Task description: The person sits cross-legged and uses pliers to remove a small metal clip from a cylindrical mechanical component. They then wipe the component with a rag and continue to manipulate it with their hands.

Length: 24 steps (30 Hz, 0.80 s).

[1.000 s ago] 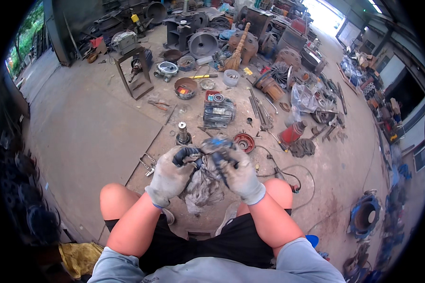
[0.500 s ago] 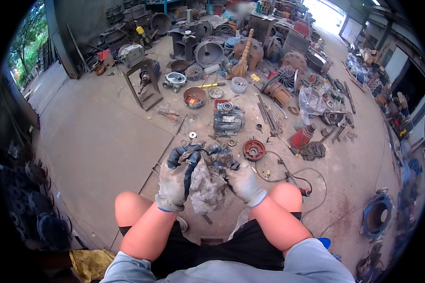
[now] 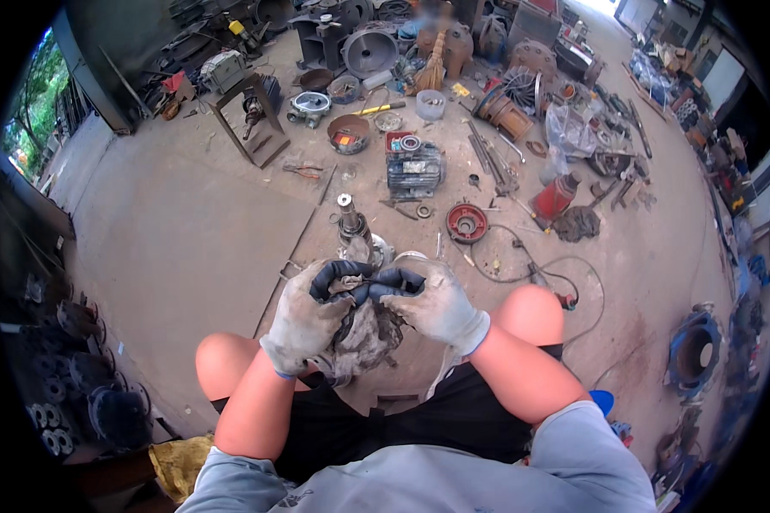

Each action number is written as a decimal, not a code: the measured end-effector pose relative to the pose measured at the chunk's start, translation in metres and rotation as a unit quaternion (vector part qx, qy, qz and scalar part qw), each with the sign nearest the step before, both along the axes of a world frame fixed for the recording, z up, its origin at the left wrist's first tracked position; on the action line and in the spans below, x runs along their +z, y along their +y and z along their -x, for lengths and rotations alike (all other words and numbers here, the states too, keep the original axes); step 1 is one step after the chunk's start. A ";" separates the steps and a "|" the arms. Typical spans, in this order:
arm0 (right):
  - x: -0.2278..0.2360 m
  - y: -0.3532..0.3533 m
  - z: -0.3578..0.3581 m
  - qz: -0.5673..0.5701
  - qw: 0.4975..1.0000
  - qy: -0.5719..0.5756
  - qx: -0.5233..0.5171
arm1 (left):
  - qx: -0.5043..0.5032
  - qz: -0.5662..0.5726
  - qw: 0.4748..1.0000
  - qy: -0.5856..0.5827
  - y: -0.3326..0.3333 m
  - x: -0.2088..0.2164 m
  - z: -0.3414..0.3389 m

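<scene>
Both my hands wear pale work gloves with dark-coated fingers. My left hand (image 3: pixel 306 315) is closed on a crumpled grey rag (image 3: pixel 370 335), which hangs down between my knees. My right hand (image 3: pixel 436 301) is closed too, its fingertips meeting the left ones above the rag. A thin dark edge shows between the fingertips; its kind is hidden. Just beyond my hands a metal shaft (image 3: pixel 348 220) stands upright, its lower part partly covered by the gloves and rag.
Ahead on the floor stands a grey electric motor (image 3: pixel 415 171). Near it lie a red round end cover (image 3: pixel 466 223), red-handled pliers (image 3: pixel 303 170) and a yellow-handled tool (image 3: pixel 378 109). A red bottle jack (image 3: pixel 556 198) and a cable (image 3: pixel 595 274) lie to the right.
My hands have come together, the right one moving round to the front of the rag. The rag hangs lower and more bunched. More of the upright shaft shows as the view has shifted.
</scene>
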State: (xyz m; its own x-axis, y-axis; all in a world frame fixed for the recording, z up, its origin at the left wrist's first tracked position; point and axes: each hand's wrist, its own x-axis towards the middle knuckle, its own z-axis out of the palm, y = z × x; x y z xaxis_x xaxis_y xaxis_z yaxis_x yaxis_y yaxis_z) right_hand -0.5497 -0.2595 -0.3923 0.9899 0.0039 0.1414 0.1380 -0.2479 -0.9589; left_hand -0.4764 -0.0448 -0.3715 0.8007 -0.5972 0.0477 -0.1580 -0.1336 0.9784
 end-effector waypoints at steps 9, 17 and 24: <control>-0.046 0.022 -0.003 -0.026 0.983 0.180 -0.018 | -0.046 -0.243 0.968 -0.047 0.037 -0.050 0.006; -0.061 0.033 0.016 0.035 0.983 0.170 0.055 | -0.029 -0.091 0.990 0.103 0.041 -0.074 0.022; -0.078 0.037 0.000 -0.084 0.979 0.178 -0.060 | 0.026 -0.285 0.958 -0.006 0.061 -0.093 0.010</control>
